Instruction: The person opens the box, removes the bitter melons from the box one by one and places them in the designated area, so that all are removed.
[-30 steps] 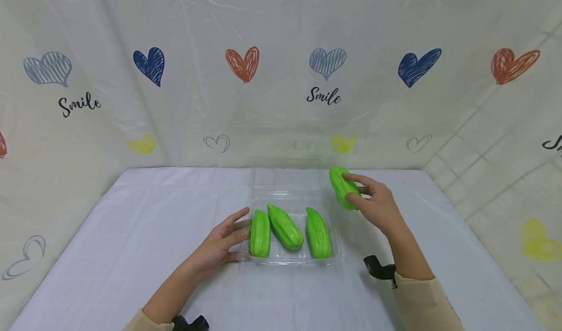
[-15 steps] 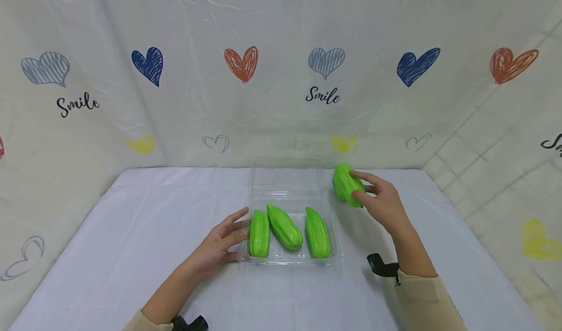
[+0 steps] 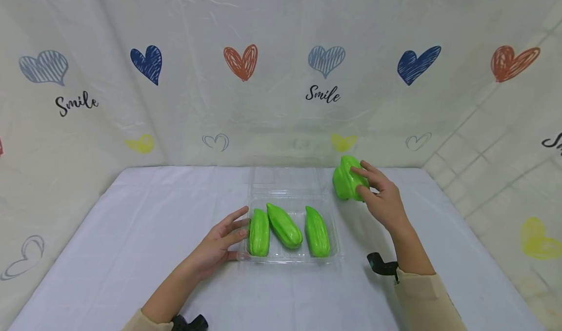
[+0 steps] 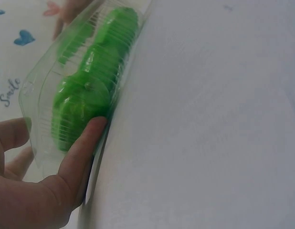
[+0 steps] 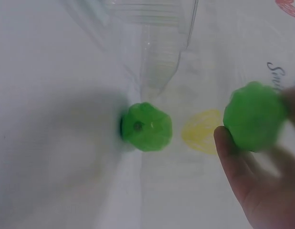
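Note:
My right hand (image 3: pixel 384 202) holds a ribbed green gourd (image 5: pixel 255 117) between thumb and fingers, above the table right of the clear container. A second ribbed gourd (image 5: pixel 147 126) sits on the table beneath it; in the head view the held one partly overlaps it. The clear plastic container (image 3: pixel 290 261) stands with its lid raised at the back. Three gourds lie in it: one along the left wall (image 3: pixel 259 233), one slanted in the middle (image 3: pixel 284 226) and one on the right (image 3: pixel 317 232). My left hand (image 3: pixel 219 243) touches the container's left side with extended fingers, its thumb (image 4: pixel 83 148) along the near wall.
A white cloth covers the table (image 3: pixel 145 223). Behind it hangs a pale backdrop (image 3: pixel 281 111) printed with hearts and lettering. The upright clear lid (image 3: pixel 285 177) stands between the table's back edge and the container.
My right hand has lifted slightly up and to the right with its gourd, and the green shape below it shows more distinctly. The left hand and the container stay put.

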`<state>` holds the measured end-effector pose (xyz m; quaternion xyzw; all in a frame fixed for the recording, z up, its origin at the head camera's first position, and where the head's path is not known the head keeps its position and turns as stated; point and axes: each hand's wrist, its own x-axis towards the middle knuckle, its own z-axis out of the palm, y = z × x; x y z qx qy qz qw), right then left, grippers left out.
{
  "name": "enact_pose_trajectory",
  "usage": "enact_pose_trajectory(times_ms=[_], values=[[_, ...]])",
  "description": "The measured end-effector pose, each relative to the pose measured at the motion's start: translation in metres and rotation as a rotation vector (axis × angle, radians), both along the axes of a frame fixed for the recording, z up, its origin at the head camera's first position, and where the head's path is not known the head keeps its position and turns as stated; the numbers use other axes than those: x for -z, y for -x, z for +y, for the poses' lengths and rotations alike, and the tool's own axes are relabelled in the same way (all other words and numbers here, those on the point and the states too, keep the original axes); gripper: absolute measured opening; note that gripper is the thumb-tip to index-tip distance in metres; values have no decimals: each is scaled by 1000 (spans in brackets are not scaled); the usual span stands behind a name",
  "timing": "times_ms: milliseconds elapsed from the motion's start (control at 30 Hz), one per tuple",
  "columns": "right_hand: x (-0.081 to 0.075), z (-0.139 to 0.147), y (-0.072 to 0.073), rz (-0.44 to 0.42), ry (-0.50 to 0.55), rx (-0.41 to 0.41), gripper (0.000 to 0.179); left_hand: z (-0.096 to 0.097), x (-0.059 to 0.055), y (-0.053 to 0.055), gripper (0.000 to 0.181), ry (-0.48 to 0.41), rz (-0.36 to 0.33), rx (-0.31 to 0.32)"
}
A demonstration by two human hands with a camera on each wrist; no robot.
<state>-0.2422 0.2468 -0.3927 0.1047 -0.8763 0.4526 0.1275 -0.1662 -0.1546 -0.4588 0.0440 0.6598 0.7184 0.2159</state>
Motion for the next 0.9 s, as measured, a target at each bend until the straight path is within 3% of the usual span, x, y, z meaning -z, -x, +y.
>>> enact_pose_trajectory(times_ms=[467,900], values=[[3,7,3,-30,-38,12,42,1,4,3,66,-40,5,14],[7,25,16,-108,-78,36,45,-1,2,1,66,-36,-4,-6]])
